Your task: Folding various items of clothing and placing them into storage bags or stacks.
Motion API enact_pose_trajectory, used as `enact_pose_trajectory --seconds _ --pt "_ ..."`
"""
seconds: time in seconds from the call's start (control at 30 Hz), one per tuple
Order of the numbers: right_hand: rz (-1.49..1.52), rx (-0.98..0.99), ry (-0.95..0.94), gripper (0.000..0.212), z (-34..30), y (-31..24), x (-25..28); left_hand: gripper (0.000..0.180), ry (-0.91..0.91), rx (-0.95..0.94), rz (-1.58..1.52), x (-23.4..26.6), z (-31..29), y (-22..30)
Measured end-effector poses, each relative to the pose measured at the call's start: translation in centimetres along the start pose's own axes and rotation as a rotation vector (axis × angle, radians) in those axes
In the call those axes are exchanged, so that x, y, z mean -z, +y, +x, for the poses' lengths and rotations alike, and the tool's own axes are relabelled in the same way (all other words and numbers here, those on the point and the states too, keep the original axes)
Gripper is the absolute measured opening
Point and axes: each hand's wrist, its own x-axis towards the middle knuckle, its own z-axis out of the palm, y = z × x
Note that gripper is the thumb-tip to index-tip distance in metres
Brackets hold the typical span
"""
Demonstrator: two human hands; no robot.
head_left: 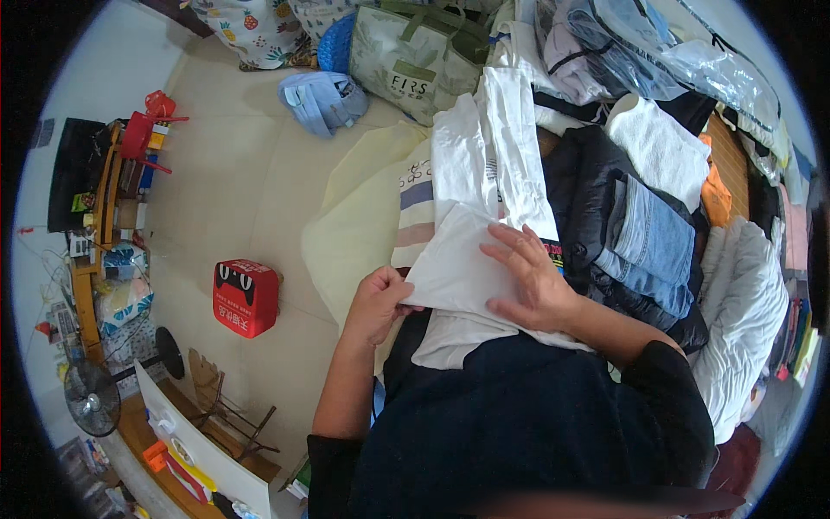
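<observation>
A white garment [462, 259], partly folded, lies right in front of my body. My left hand [380, 303] pinches its left edge between thumb and fingers. Spread flat on its right side, my right hand [533, 281] presses on the cloth with fingers apart. Beyond it stretch two long white folded pieces of cloth [510, 130], side by side, pointing away from me. A striped cloth [415, 203] in cream, purple and pink shows beneath them on the left. Another layer of white fabric [458, 337] sits near my lap.
Folded blue jeans [648, 246] rest on a black puffy jacket [575, 190] at my right, near a white quilt [743, 303]. Pale yellow cloth [354, 208] hangs on the left. A red box-shaped stool [245, 298], blue cloth bundle [324, 102] and green bag [411, 65] stand on the floor.
</observation>
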Motion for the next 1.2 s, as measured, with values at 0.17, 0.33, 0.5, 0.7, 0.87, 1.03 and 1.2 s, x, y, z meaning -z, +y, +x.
enact_pose_trajectory --seconds 0.17,0.33,0.5,0.7,0.87,1.03,1.2 --pt "-0.275 -0.018 0.066 0.073 0.2 2.4 -3.1 0.016 0.097 0.014 -0.200 -1.9 -0.5 0.2" --pt "-0.359 -0.059 0.003 0.084 1.0 1.3 -2.8 0.045 -0.016 0.140 -0.162 -1.6 0.1 -0.7" --pt "-0.318 -0.046 0.002 0.085 0.5 1.0 -2.4 0.044 0.087 0.006 -0.038 -3.6 -0.9 1.0" --pt "0.163 0.023 0.196 0.037 -1.6 0.1 -0.3 0.048 0.064 -0.486 0.623 -8.9 -0.8 3.6" --pt "1.174 -0.585 0.460 0.023 -2.6 3.0 -0.1 0.038 -0.260 -0.898 1.136 -14.9 0.0 0.5" --pt "1.204 -0.715 0.340 0.032 -2.5 4.8 0.5 0.032 -0.414 -0.794 1.107 -15.0 1.1 -1.3" --pt "0.393 -0.372 0.292 0.036 1.1 1.7 1.9 0.030 -0.562 -0.705 1.100 -14.8 1.1 -1.1"
